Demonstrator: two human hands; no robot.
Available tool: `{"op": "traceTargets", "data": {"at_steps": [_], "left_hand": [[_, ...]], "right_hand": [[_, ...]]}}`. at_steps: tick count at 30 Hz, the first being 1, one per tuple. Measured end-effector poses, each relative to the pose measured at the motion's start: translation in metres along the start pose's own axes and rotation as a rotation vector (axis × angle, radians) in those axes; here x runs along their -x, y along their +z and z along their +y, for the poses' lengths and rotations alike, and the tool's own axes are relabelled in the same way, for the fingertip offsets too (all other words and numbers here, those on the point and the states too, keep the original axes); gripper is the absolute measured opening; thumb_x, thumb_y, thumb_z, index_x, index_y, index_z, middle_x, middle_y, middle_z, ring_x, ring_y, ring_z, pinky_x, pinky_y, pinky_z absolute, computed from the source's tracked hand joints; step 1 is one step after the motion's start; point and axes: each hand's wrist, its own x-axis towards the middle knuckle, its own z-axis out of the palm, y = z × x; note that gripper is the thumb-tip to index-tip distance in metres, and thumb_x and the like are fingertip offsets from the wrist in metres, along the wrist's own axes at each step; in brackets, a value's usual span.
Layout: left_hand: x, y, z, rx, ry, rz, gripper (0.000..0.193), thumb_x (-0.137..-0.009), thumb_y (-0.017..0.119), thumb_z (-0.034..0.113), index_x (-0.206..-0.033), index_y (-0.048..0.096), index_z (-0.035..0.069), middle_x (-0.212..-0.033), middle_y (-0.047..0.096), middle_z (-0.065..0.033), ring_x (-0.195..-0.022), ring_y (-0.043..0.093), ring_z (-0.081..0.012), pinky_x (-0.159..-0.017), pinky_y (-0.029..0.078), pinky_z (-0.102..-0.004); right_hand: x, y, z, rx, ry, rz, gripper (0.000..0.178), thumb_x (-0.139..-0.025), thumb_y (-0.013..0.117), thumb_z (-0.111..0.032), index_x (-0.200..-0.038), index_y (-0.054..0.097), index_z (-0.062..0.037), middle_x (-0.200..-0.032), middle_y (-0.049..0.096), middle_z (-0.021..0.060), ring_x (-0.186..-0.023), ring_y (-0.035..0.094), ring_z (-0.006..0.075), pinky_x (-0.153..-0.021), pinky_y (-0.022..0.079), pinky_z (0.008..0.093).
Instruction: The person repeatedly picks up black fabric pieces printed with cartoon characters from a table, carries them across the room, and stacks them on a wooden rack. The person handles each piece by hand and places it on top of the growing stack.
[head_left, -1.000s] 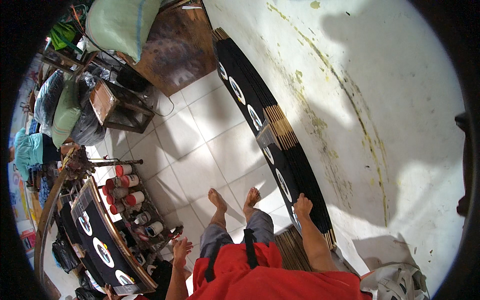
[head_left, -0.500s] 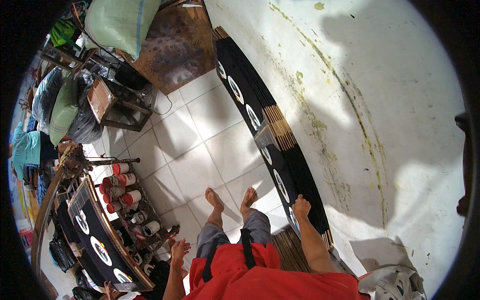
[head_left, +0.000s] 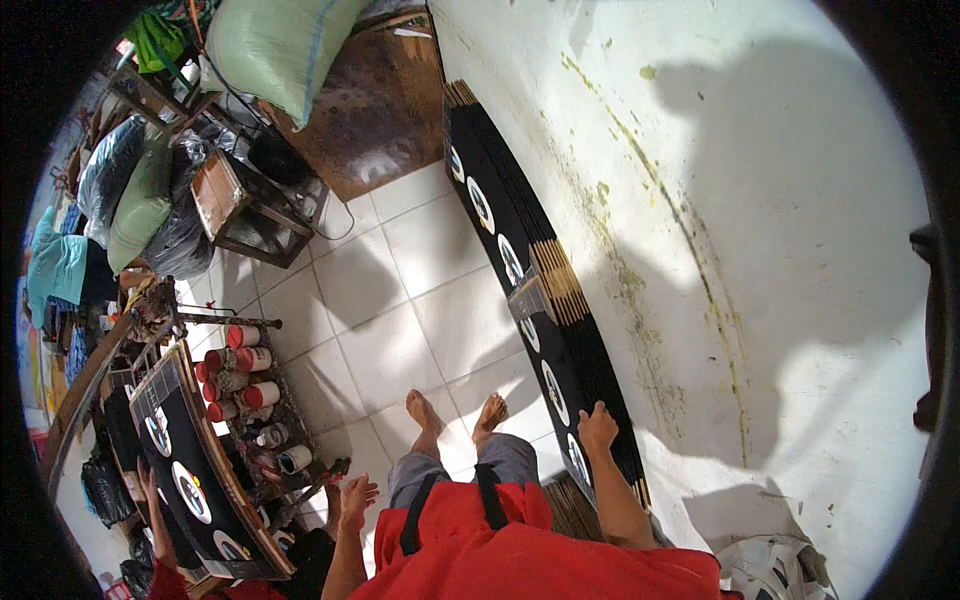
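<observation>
My right hand (head_left: 598, 428) is over a row of black cloth-covered boards (head_left: 552, 345) leaning against the wall. Its fingers are curled and seen from the back, so what they hold, if anything, is hidden. White round prints show on the front board's face, and bare wooden ends stick out at the row's middle. My left hand (head_left: 357, 497) hangs open with nothing in it, fingers apart, to the right of a low rack of jars with red lids (head_left: 258, 394).
Another person's hand (head_left: 150, 492), red-sleeved, reaches beside a printed black board (head_left: 190, 480) at lower left. A wooden stool (head_left: 255, 215), stuffed sacks (head_left: 275, 50) and a brown panel (head_left: 370, 110) stand farther off. White tiles (head_left: 400, 290) cover the floor. A whitish bag (head_left: 775, 570) sits at lower right.
The whole view has shifted slightly. My right hand has moved a little toward me along the boards. The other person's arm has come farther in beside the printed board at lower left.
</observation>
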Motion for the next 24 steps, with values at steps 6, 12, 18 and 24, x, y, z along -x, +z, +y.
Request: {"op": "traceTargets", "data": {"at_steps": [6,12,18,24], "left_hand": [[-0.002,0.005,-0.001,0.094,-0.003,-0.007,0.050,-0.085,0.060,0.042,-0.112,0.052,0.001,-0.098,0.064,-0.0147,-0.078,0.063,-0.0218,-0.065,0.047,-0.0327],[-0.018,0.002,-0.016,0.192,-0.045,-0.045,0.049,-0.085,0.058,0.040,-0.115,0.050,0.002,-0.102,0.062,-0.0135,-0.083,0.058,-0.0206,-0.072,0.046,-0.0367],[-0.062,-0.032,-0.018,0.045,0.039,-0.068,0.041,-0.088,0.055,0.037,-0.108,0.056,0.001,-0.098,0.063,-0.0114,-0.081,0.059,-0.0208,-0.071,0.048,-0.0358],[-0.124,-0.042,0.075,-0.196,0.066,-0.214,0.037,-0.090,0.052,0.034,-0.104,0.060,0.000,-0.095,0.065,-0.0112,-0.081,0.062,-0.0232,-0.070,0.050,-0.0369]], "right_hand": [[0.000,-0.039,-0.038,-0.093,-0.084,0.041,0.040,-0.078,0.066,-0.028,-0.104,0.053,-0.0007,-0.092,0.063,0.0204,-0.084,0.063,0.0363,-0.071,0.051,0.0453],[-0.007,-0.030,-0.075,-0.053,-0.103,-0.085,0.030,-0.075,0.064,-0.025,-0.092,0.055,-0.0028,-0.087,0.063,0.0201,-0.083,0.063,0.0370,-0.074,0.051,0.0475],[0.002,-0.023,-0.062,-0.098,0.164,-0.189,0.034,-0.073,0.064,-0.025,-0.096,0.058,-0.0004,-0.097,0.063,0.0230,-0.095,0.061,0.0367,-0.082,0.048,0.0459],[0.039,-0.006,-0.021,-0.287,0.410,-0.172,0.034,-0.073,0.061,-0.022,-0.099,0.059,-0.0010,-0.103,0.062,0.0218,-0.099,0.060,0.0363,-0.084,0.048,0.0453]]}}
